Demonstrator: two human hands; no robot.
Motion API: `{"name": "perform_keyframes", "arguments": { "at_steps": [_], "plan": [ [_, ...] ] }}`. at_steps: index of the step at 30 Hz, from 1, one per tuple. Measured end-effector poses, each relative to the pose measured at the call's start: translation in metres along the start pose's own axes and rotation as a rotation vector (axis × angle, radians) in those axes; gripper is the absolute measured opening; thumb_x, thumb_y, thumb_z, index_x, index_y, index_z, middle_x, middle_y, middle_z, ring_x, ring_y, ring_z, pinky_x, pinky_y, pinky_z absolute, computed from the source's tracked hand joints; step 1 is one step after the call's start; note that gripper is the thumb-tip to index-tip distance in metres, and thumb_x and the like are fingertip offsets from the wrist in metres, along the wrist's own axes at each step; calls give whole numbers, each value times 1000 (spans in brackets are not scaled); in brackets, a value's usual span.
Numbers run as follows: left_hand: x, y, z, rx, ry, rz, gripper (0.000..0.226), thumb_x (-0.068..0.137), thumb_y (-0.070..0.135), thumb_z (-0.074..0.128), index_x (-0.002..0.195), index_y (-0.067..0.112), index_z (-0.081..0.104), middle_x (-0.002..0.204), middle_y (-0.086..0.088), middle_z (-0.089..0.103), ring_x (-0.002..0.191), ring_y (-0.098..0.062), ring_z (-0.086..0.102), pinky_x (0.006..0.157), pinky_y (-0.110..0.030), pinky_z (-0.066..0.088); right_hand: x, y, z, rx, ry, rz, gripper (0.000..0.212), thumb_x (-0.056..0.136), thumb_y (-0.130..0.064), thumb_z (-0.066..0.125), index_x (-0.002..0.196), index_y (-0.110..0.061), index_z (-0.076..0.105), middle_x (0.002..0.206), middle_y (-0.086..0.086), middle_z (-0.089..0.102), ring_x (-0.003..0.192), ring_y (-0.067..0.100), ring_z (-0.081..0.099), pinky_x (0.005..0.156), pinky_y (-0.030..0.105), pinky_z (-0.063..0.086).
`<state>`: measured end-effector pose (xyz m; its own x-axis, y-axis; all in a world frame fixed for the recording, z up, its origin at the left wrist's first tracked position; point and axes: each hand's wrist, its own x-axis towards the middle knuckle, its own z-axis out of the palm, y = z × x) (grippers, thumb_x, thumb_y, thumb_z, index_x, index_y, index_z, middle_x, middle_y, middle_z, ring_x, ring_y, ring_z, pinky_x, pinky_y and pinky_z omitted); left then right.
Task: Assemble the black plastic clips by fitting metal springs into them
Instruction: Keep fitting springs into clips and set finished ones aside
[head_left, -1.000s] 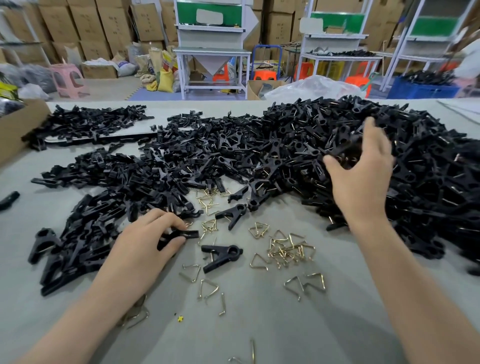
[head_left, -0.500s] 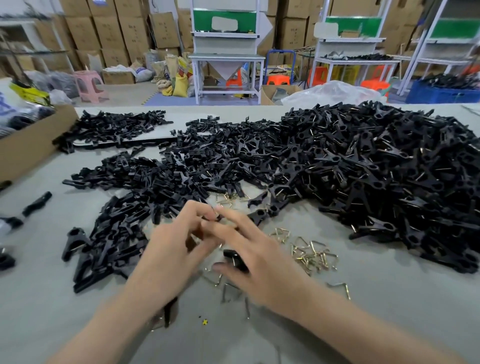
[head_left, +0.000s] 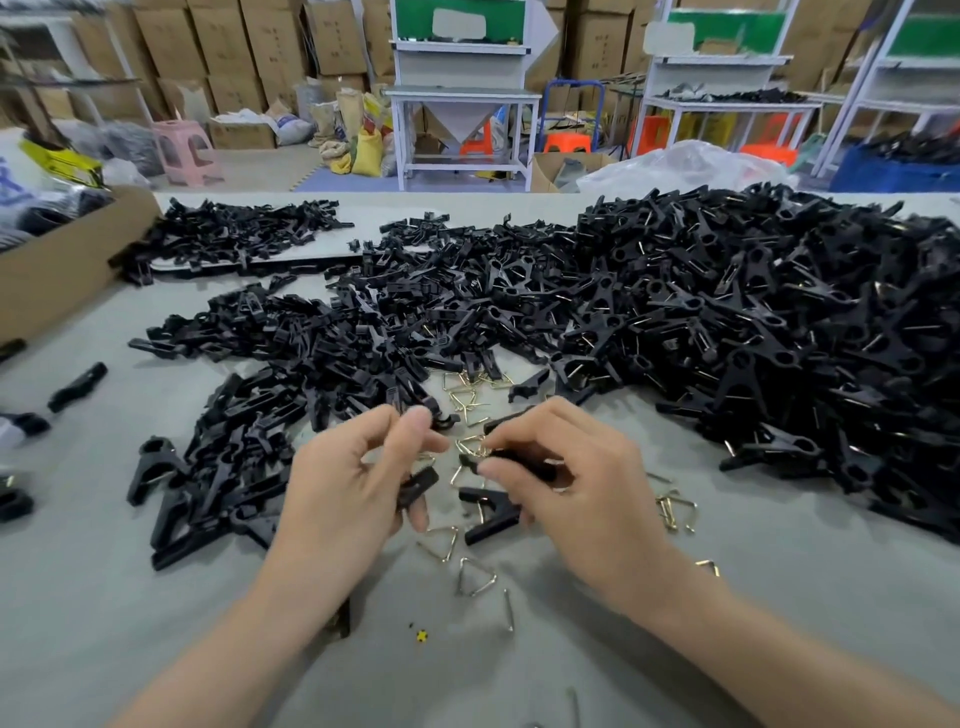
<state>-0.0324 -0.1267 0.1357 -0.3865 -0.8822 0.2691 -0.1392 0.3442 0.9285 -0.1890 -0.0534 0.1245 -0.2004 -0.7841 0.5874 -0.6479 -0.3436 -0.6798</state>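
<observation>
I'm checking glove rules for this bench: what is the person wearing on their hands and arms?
Nothing that shows. The left hand and right hand are bare: no gloves, rings or watch. Left forearm and right forearm are uncovered to the picture's edge; no sleeve shows.

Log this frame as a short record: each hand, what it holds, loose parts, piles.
left hand: grips a black clip piece
right hand: pinches a second clip piece, with a metal spring at its tip
between the hands: clip half lying on the table
loose springs: scattered on the table near the hands
large clip pile: far right
cardboard box: left edge
</observation>
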Motion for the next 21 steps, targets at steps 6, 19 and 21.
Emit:
{"name": "perform_keyframes", "arguments": {
  "at_steps": [6,19,21],
  "plan": [
    [6,-5,0,-226,0,-139,31,94,10,54,74,20,76,92,4,76,83,-4,69,69,-12,53,-3,-1,1,180,5,194,26,80,-2,71,84,-27,72,91,-13,64,87,9,63,74,15,47],
    [-2,-2,8,-383,-195,-140,13,80,-6,65,90,1,62,104,2,74,91,-10,71,72,-14,52,-3,-10,3,543,17,411,36,78,4,71,97,-24,62,82,-7,66,75,14,69,70,27,57],
    [-2,-2,8,-362,-212,-128,13,79,-7,66,89,1,65,102,3,75,90,-9,71,72,-12,51,-3,-10,1,498,41,410,35,76,2,74,92,-26,61,79,-9,65,74,10,67,70,22,54]
  ]
}}
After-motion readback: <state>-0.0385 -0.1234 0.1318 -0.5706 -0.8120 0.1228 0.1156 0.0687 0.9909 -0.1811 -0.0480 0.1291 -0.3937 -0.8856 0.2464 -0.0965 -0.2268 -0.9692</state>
